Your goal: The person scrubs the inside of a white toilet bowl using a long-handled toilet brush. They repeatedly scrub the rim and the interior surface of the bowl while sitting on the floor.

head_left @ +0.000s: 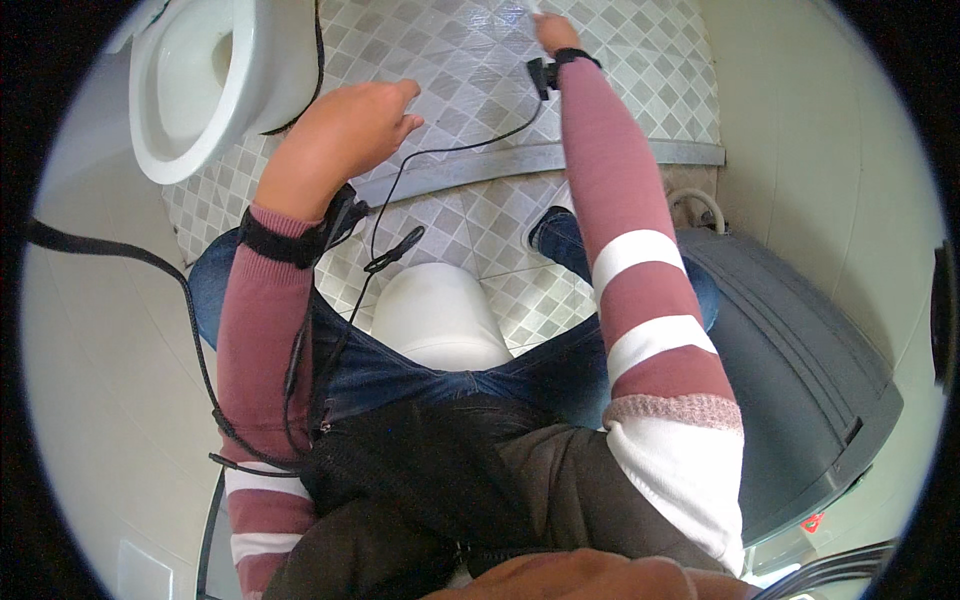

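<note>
My left hand [356, 127] hangs over the tiled floor to the right of a white toilet bowl [180, 97]. Its thumb and a finger point forward, apart, and nothing shows between them. At the top of the view, my right hand [556, 34] is stretched far forward, its fingers closed around a whitish object [534, 6] that is cut off by the picture's edge and too unclear to name. Beneath and beside it, the checkered tile floor [450, 75] looks wet and glossy. Black straps with small devices circle both wrists, and a thin black cable [465, 148] runs from the right one.
A raised grey sill [480, 163] crosses the floor in front of me. Between my knees stands a rounded white object [439, 315]. A large dark grey plastic container [787, 375] lies at my right, near a pale curved hose [701, 196]. Pale walls close in on both sides.
</note>
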`<move>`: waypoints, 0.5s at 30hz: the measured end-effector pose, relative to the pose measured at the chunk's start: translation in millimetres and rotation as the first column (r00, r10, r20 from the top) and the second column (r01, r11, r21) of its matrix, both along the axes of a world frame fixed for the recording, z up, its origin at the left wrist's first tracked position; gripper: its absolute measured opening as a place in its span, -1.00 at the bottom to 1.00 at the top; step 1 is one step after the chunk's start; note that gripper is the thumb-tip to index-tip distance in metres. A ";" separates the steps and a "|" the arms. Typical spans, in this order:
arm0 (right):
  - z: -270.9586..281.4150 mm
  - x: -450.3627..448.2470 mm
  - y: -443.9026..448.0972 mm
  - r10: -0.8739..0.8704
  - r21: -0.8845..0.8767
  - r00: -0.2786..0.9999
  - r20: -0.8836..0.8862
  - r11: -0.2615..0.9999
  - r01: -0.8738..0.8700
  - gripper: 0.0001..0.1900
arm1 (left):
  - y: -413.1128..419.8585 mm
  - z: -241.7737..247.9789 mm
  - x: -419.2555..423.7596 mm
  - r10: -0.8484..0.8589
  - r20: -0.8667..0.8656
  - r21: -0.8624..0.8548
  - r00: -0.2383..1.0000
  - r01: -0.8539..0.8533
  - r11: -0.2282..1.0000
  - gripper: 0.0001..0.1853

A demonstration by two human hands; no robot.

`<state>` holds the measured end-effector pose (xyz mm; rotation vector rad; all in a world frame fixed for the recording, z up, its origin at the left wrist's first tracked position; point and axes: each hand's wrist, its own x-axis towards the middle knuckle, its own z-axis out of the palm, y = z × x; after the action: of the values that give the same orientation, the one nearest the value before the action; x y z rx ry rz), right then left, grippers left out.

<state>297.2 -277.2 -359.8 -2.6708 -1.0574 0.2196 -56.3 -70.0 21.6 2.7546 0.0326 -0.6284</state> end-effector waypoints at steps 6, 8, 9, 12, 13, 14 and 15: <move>18.9 3.6 -215.1 -0.239 -0.528 0.967 0.090 0.812 0.250 -0.70 | 13.6 7.9 -13.4 0.035 0.000 -0.010 0.999 -0.035 0.999 -0.60; 34.6 -26.8 -273.7 -0.418 -0.554 0.901 0.112 0.727 0.406 -0.70 | 15.3 10.6 -12.9 0.045 0.008 0.000 0.999 -0.045 0.999 -0.60; 40.6 -34.5 -289.4 -0.493 -0.604 0.868 0.064 0.673 0.427 -0.71 | 15.2 10.9 -11.7 0.039 0.015 0.004 0.999 -0.039 0.999 -0.60; 44.6 -58.9 -295.0 -0.334 -0.594 0.937 0.102 0.735 0.326 -0.75 | 6.5 9.7 -9.5 0.006 0.014 -0.009 1.000 -0.006 1.000 -0.60; 43.7 -63.3 -282.0 -0.271 -0.601 0.956 0.112 0.747 0.283 -0.75 | 3.8 9.9 -7.8 -0.005 0.016 -0.011 1.000 0.005 1.000 -0.60; 38.4 -70.8 -259.3 -0.230 -0.486 0.956 0.181 0.825 0.290 -0.72 | 0.6 9.2 -7.0 -0.023 0.023 -0.011 0.999 0.024 1.000 -0.59; 35.3 -75.2 -229.3 -0.397 -0.366 0.913 0.098 0.838 0.404 -0.68 | -4.7 11.2 -6.9 -0.040 0.030 -0.007 0.999 0.041 0.999 -0.59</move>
<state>222.0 -506.4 -324.5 -3.1698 -0.4631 0.3451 -63.3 -74.6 32.8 2.7627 -0.0325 -0.5969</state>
